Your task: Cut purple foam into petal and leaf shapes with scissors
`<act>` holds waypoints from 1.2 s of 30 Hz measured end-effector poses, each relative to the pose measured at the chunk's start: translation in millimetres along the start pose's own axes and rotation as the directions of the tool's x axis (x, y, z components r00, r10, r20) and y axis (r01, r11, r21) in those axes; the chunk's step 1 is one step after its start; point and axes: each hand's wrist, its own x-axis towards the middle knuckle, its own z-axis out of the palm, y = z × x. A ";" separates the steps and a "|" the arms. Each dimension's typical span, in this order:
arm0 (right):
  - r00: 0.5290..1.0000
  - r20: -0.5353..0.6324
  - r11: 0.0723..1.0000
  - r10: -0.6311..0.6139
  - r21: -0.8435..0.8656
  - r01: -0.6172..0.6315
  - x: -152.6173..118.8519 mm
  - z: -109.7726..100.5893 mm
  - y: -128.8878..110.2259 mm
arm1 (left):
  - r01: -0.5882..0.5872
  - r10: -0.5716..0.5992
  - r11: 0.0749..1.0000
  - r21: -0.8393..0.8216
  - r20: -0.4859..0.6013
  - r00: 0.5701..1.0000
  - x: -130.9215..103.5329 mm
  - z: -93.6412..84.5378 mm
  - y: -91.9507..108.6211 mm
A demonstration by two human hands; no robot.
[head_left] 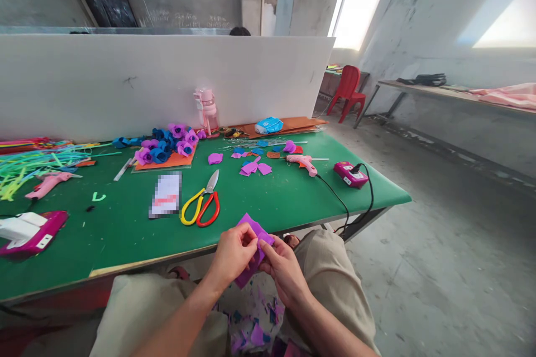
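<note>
- Pinching purple paper [254, 227] b/w thumb & fingers of L grip [234, 251] and of R grip [285, 270], just off near edge of green worktop [138, 245].
- Farther out on worktop: scissors [208, 191] to left, loose purple pieces [254, 168] abt. straight ahead, pink glue gun [302, 163] to right.
- Could tear or crease badly, prob. from uneven pull b/w both grips.
- Might drop among scraps [257, 336] below w/ too loose a pinch; hard to pick out there, incl. same colour.
- Could catch black cord [335, 192] w/ R knee [329, 259], poss. dragging glue gun off.
- Hidden: R fingers behind paper, also exact fold. Can't tell layers.
- Cut off at left: purple socket block [52, 228]. Unreadable: pixelated rectangle [166, 194] left of scissors.
</note>
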 end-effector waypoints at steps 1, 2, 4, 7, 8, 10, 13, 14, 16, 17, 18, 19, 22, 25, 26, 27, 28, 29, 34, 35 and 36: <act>1.000 -0.003 1.000 -0.002 0.002 0.002 0.3 -0.1 0.3 | -0.002 0.002 1.000 0.000 0.000 1.000 0.2 0.4 0.2; 1.000 -0.003 1.000 -0.003 0.004 0.003 0.5 -0.1 0.6 | 0.001 -0.001 1.000 -0.002 0.000 1.000 0.5 0.8 0.5; 1.000 -0.002 1.000 -0.004 0.006 0.004 0.5 0.1 0.9 | 0.012 -0.012 1.000 -0.010 -0.002 1.000 1.2 1.5 0.7; 1.000 0.001 1.000 -0.003 0.007 0.003 -0.1 0.5 0.8 | 0.026 -0.027 0.999 -0.022 -0.007 1.000 2.1 2.4 0.1; 1.000 0.002 1.000 -0.003 0.008 0.003 -0.2 0.6 0.7 | 0.025 -0.025 0.999 -0.023 -0.006 1.000 2.3 2.8 -0.3; 1.000 0.003 1.000 -0.006 0.011 0.006 -0.2 0.8 1.0 | 0.022 -0.022 1.000 -0.019 -0.002 1.000 2.1 4.0 -1.3; 1.000 0.004 1.000 -0.013 0.012 0.013 0.9 0.2 2.3 | 0.028 -0.028 1.000 -0.011 0.011 1.000 1.3 4.9 -1.9; 1.000 0.005 1.000 -0.017 0.009 0.017 1.4 -0.3 2.7 | 0.023 -0.023 1.000 -0.011 0.021 1.000 1.2 3.9 -1.5; 1.000 -0.001 1.000 -0.022 0.003 0.022 2.3 -1.7 3.3 | -0.023 0.023 1.000 -0.006 0.020 1.000 2.2 -2.1 0.5; 1.000 -0.008 1.000 -0.023 0.000 0.023 2.5 -2.4 3.2 | -0.059 0.059 0.998 0.007 -0.015 0.998 3.3 -7.2 2.0; 1.000 -0.013 1.000 -0.022 0.000 0.022 2.5 -3.1 2.8 | -0.093 0.095 0.995 0.029 -0.074 0.993 4.7 -13.5 3.7; 1.000 -0.015 1.000 -0.021 0.003 0.021 2.2 -3.5 2.2 | -0.121 0.127 0.991 0.050 -0.147 0.981 6.4 -20.6 5.4; 1.000 0.007 1.000 -0.023 0.014 0.023 -0.1 -2.7 -0.9 | -0.119 0.117 0.993 0.009 -0.253 0.960 10.6 -41.4 9.6; 0.997 0.069 0.999 -0.035 0.010 0.034 -3.5 0.1 -4.8 | 0.005 -0.001 0.978 -0.209 0.022 1.000 11.5 -52.6 11.1; 0.995 0.095 0.999 -0.041 0.007 0.040 -4.7 1.0 -6.2 | 0.053 -0.026 0.963 -0.263 0.108 0.994 11.4 -54.2 11.0; 0.991 0.121 0.999 -0.049 0.007 0.049 -5.8 1.8 -7.7 | 0.082 -0.041 0.951 -0.297 0.143 0.989 11.1 -55.0 10.8; 0.988 0.145 0.998 -0.061 0.008 0.060 -6.9 2.4 -9.3 | 0.088 -0.049 0.945 -0.315 0.130 0.990 10.8 -55.6 10.6; 0.983 0.169 0.997 -0.072 0.007 0.072 -7.8 2.9 -11.0 | 0.077 -0.051 0.944 -0.322 0.090 0.995 10.2 -56.2 10.6; 0.960 0.258 0.992 -0.106 -0.043 0.122 -6.9 5.0 -19.2 | 0.149 0.004 0.856 -0.494 0.294 0.956 2.9 -61.3 16.0; 0.962 0.248 0.989 -0.118 -0.056 0.136 -5.3 5.7 -20.1 | 0.171 0.037 0.830 -0.531 0.358 0.933 1.4 -62.3 17.8; 0.964 0.228 0.986 -0.133 -0.069 0.152 -3.5 6.4 -20.7 | 0.176 0.066 0.815 -0.552 0.389 0.919 0.5 -63.0 19.5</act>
